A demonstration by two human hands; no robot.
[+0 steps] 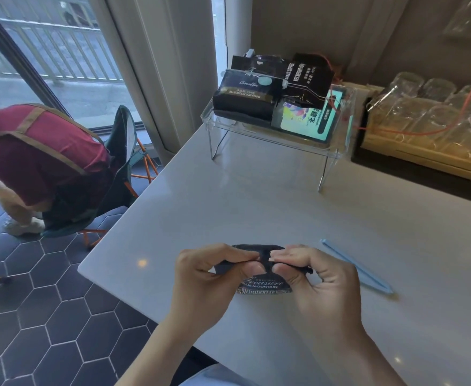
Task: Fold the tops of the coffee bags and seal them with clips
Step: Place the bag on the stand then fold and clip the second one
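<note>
A black coffee bag [265,284] with white lettering stands near the front of the white table [256,196]. My left hand [203,280] pinches the left side of its folded top, and my right hand [316,277] pinches the right side; the fingertips nearly meet in the middle. A long light-blue clip [358,267] lies flat on the table just right of my right hand, untouched. The lower part of the bag is hidden behind my hands.
A clear acrylic shelf [337,151] at the back of the table holds several coffee bags [245,93], some clipped shut. Stacked clear cups [429,107] stand on a tray at the right. A person in red sits on a folding chair [123,162] at the left.
</note>
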